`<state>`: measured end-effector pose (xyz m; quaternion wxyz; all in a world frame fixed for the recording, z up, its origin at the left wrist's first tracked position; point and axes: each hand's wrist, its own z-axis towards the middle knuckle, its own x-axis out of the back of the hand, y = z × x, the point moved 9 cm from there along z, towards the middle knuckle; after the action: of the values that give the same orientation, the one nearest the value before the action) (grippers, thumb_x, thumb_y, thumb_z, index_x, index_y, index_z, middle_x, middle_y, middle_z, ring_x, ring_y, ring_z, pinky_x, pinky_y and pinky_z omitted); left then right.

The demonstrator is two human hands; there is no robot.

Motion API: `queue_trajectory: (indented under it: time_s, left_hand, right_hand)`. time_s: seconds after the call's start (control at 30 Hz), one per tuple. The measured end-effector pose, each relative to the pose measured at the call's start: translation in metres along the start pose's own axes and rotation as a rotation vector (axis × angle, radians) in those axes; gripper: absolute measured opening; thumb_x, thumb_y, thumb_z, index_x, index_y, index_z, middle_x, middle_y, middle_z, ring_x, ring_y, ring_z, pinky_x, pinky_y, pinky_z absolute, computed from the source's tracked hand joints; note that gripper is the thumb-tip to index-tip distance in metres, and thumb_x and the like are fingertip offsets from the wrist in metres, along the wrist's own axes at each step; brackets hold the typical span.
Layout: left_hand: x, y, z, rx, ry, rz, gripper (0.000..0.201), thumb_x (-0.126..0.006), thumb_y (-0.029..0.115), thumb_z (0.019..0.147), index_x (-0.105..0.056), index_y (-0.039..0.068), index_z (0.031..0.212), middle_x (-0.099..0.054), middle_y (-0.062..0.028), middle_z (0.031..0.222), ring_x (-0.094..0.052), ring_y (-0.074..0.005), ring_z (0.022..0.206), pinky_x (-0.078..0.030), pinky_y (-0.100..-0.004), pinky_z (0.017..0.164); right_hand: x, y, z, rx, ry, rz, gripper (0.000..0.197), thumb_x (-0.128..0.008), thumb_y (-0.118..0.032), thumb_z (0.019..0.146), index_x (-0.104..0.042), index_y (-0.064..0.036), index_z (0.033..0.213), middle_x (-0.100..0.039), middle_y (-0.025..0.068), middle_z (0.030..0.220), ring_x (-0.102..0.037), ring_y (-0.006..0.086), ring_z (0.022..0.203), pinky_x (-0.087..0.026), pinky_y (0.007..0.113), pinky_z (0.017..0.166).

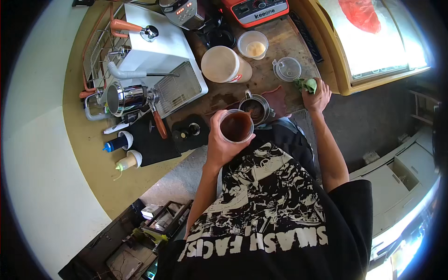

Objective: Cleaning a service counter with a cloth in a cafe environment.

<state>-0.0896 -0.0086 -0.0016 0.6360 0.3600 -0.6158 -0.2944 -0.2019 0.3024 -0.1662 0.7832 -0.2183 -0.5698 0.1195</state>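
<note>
My left hand (217, 145) is wrapped round a clear spouted cup of dark brown liquid (235, 127). Its spout points at a steel two-handled pot (266, 112) just beyond, which has something dark brown inside; whether liquid is running across I cannot tell. Under the pot lies a reddish-brown cloth (278, 99). Over at the table's right edge, my right hand (318, 98) is closed on a green cloth (307, 85). A clear round lid (287, 69) lies beside that cloth. Farther back stand a pale tub (218, 64) and a clear cup with beige residue (255, 45).
At left is a white espresso machine (144, 53) with a drip tray (179, 88). A wooden-handled portafilter (158, 122) lies nearer me, by a black mat (154, 147) and two squeeze bottles (126, 162). A red-fronted appliance (255, 10) stands at the back.
</note>
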Motion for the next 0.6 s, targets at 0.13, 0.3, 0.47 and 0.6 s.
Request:
queue_trajectory:
  time_s: [0.13,0.3,0.47,0.6]
  left_hand:
    - [-0.0010,0.0013,-0.0006,-0.006,-0.005,0.004,0.090,-0.094,0.016,0.062,-0.040,0.003,0.132,-0.058,-0.0141,0.122,-0.060,-0.0241,0.113,-0.049,-0.0366,0.099]
    - [0.0000,0.0006,-0.0029,-0.017,-0.009,0.024,0.093,-0.095,0.022,0.061,-0.040,0.001,0.134,-0.055,-0.0167,0.125,-0.061,-0.0295,0.113,-0.050,-0.0382,0.098]
    - [0.0003,-0.0001,-0.0044,-0.004,-0.017,0.037,0.093,-0.094,0.022,0.062,-0.040,0.001,0.134,-0.055,-0.0168,0.125,-0.061,-0.0296,0.113,-0.050,-0.0382,0.098]
    - [0.0011,-0.0015,-0.0060,0.000,-0.008,0.021,0.092,-0.094,0.022,0.062,-0.041,0.001,0.134,-0.055,-0.0167,0.124,-0.061,-0.0294,0.113,-0.050,-0.0383,0.098]
  right_hand:
    - [0.0010,-0.0004,0.0004,-0.009,-0.007,-0.002,0.043,-0.078,-0.033,0.068,-0.063,-0.0151,0.105,-0.065,0.0045,0.097,-0.059,0.0285,0.094,-0.042,0.041,0.082]
    - [0.0026,-0.0009,0.0003,0.000,0.001,0.006,0.043,-0.078,-0.032,0.067,-0.063,-0.0151,0.104,-0.065,0.0040,0.097,-0.059,0.0282,0.094,-0.042,0.041,0.082]
    - [0.0014,-0.0001,0.0005,-0.021,-0.012,0.002,0.044,-0.078,-0.032,0.067,-0.062,-0.0152,0.104,-0.065,0.0039,0.098,-0.059,0.0280,0.094,-0.042,0.041,0.081]
    - [0.0013,-0.0005,0.0009,-0.016,-0.001,0.008,0.043,-0.079,-0.032,0.067,-0.063,-0.0154,0.103,-0.065,0.0040,0.098,-0.060,0.0281,0.094,-0.042,0.041,0.081]
